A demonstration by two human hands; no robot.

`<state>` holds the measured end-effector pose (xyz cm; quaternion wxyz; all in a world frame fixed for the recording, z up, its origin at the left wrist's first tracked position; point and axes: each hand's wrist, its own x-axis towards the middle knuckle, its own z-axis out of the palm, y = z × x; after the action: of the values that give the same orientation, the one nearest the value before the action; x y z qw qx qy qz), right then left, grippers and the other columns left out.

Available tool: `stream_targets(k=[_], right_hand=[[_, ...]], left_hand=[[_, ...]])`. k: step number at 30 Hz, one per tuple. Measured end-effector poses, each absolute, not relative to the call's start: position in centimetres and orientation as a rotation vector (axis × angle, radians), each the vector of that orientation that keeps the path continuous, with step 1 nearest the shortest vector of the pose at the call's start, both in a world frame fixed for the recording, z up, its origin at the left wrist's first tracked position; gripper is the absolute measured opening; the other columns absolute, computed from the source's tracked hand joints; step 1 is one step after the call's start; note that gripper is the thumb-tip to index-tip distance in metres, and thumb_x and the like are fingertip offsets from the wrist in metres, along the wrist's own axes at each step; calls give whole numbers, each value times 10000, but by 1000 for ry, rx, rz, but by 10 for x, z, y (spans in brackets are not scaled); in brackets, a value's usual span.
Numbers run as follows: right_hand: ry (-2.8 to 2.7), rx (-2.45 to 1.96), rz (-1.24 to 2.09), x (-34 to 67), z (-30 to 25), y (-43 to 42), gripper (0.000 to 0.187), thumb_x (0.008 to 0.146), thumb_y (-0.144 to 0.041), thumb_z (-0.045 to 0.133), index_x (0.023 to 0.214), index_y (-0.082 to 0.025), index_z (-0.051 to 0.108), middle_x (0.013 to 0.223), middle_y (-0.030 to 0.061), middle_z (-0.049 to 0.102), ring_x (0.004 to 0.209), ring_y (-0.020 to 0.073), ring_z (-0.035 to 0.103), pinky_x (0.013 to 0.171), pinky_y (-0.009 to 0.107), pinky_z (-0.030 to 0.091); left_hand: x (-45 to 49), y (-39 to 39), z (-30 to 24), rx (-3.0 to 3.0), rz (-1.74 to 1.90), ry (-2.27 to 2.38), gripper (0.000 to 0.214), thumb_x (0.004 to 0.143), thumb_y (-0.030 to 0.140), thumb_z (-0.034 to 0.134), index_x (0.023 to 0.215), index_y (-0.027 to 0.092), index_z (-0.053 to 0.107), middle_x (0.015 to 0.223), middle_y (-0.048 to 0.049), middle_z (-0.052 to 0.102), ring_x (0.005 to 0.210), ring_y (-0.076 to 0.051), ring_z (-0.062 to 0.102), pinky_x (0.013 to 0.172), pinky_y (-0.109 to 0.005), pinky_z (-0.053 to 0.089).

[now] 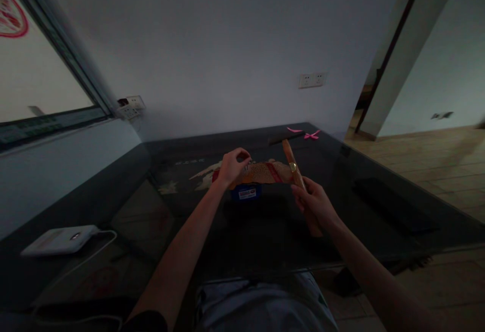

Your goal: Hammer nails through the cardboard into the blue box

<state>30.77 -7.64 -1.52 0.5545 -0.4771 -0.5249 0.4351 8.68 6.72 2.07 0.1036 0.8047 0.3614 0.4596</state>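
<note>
My right hand (315, 201) is closed around the wooden handle of a hammer (296, 174). The hammer stands tilted, its dark head at the top and a small gold sticker on the handle. Thumb and fingertips of my left hand (235, 165) are pinched together over a tan piece with red bands (261, 172). Whatever sits in that pinch is too small and dark to make out. Beneath the tan piece is a blue box (246, 192) with a white label. The hammer head is to the right of my left hand, apart from it.
The dark glossy table (242, 251) reaches back to the wall. A white power bank (62, 240) with a cable lies at the left. Pink ribbon-like pieces (311, 135) lie at the far right corner, and a long black object (392, 205) lies to the right.
</note>
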Motion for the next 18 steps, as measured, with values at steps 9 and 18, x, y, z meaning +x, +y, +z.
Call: stream_targets(k=[9, 18], right_hand=[[-1295, -1144, 1021, 306, -18, -75, 265, 762, -402, 589, 881, -191, 481, 521, -87, 450, 360, 65, 402, 343, 204, 322], [-1324, -1171, 1011, 308, -21, -74, 237, 775, -388, 579, 858, -196, 469, 507, -90, 445, 351, 66, 400, 337, 201, 320]], left_hand=[[84, 70, 15, 2423, 1214, 1123, 75, 742, 205, 608, 793, 156, 632, 767, -20, 659, 716, -128, 610, 703, -240, 474], [84, 70, 15, 2438, 1166, 1107, 87, 731, 215, 625, 793, 158, 645, 767, -24, 671, 715, -135, 616, 665, -233, 461]])
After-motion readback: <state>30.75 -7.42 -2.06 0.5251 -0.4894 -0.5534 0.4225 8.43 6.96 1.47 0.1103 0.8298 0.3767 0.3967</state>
